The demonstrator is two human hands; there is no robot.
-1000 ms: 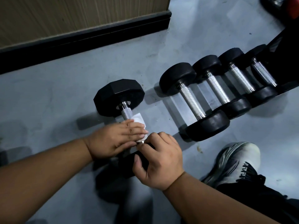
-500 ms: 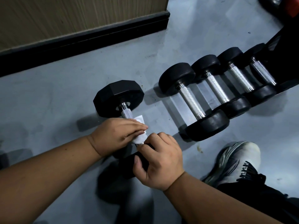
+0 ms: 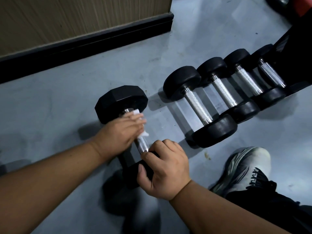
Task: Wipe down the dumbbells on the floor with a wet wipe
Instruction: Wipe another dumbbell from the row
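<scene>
In the head view, the left hand [image 3: 120,132] is wrapping the wet wipe [image 3: 141,124] round the knurled handle [image 3: 142,144] of the hexagonal dumbbell [image 3: 120,103] lying on the floor [image 3: 50,107], while the right hand [image 3: 166,169] is clutching its near head to steady it. Doing this well probably means running the wipe along the whole bar while turning it, then covering both heads. Just to the right, four round-headed dumbbells [image 3: 197,105] are lying in a row, apparently waiting; a sneaker [image 3: 243,168] is resting nearby, and a dark baseboard [image 3: 84,46] is running behind. Nothing seems to be blocking the stroke.
</scene>
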